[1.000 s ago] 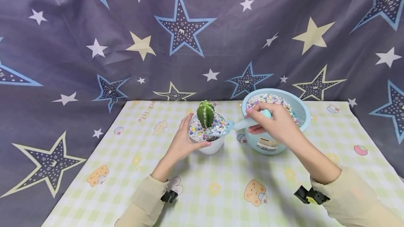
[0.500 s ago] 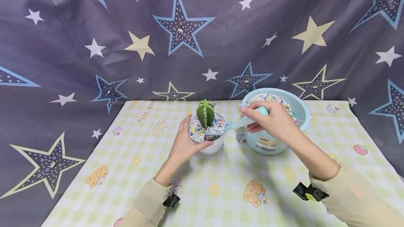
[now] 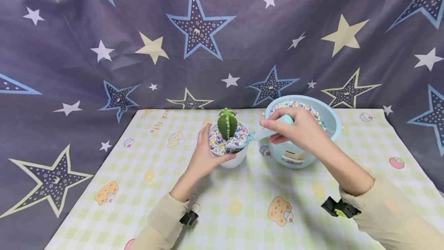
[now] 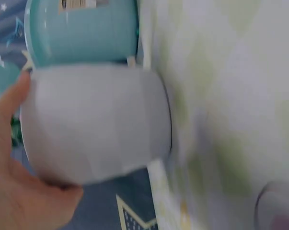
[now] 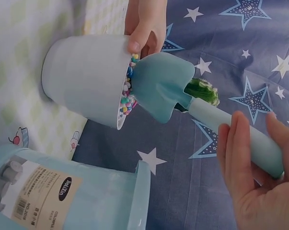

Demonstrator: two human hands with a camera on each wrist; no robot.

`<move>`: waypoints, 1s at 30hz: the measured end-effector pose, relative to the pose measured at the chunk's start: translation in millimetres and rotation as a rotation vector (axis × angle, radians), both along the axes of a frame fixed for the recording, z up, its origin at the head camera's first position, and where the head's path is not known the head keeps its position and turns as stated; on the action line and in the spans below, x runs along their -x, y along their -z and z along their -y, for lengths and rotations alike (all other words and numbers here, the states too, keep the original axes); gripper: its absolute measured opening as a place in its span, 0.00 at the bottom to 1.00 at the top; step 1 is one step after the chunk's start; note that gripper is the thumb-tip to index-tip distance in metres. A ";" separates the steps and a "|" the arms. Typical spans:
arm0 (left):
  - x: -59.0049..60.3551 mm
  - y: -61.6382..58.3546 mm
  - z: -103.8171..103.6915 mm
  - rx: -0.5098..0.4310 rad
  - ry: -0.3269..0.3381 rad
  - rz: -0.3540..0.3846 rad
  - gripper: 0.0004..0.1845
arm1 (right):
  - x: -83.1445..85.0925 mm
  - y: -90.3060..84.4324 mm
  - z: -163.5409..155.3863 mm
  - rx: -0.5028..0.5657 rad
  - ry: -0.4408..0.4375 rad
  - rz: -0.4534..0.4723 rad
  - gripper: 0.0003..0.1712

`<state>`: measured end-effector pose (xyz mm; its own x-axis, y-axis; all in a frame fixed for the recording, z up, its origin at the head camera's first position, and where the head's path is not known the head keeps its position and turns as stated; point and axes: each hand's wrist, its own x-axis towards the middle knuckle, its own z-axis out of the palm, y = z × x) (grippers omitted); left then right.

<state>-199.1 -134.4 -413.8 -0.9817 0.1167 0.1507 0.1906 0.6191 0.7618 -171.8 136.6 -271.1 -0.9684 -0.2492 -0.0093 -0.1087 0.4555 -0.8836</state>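
Observation:
A green cactus [image 3: 227, 124] stands upright in a white flower pot [image 3: 237, 160] amid small multicoloured pebbles [image 3: 218, 142]. My left hand [image 3: 204, 159] grips the pot near its rim, thumb in front and fingers on the left side. With thumb and fingers, my right hand [image 3: 301, 129] holds the handle of a light blue trowel [image 3: 262, 134]. Its blade lies low over the pot's right rim, close to the cactus. In the right wrist view the back of the trowel blade [image 5: 164, 86] faces the camera, covering part of the pebbles and cactus. Whether pebbles lie on it cannot be told.
A light blue bucket [image 3: 278, 150] of similar pebbles stands right of the pot, below my right hand and wrist. The checked tablecloth [image 3: 239, 219] reaches back to a dark curtain [image 3: 243, 61] with stars.
My right hand has shifted slightly left with the trowel, and the blade has tilted a little. Around the pot, my left hand stays nearly still. The head view has moved slightly.

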 end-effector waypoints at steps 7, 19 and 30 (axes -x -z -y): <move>5.7 -0.1 11.9 0.011 0.065 0.002 0.68 | -0.9 0.6 2.5 -0.011 -0.059 -0.052 0.14; -6.2 1.1 -13.8 -0.035 -0.139 -0.053 0.70 | -0.2 -2.6 16.7 -0.135 -0.030 -0.241 0.12; 11.7 -0.7 12.2 0.001 0.074 -0.036 0.67 | -1.3 -6.7 18.6 -0.174 -0.005 -0.279 0.11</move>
<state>-210.8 -146.6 -413.1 -0.9643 0.1894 0.1852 0.2631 0.6033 0.7529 -170.6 117.9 -264.3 -0.9384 -0.2721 0.2131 -0.3382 0.5962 -0.7282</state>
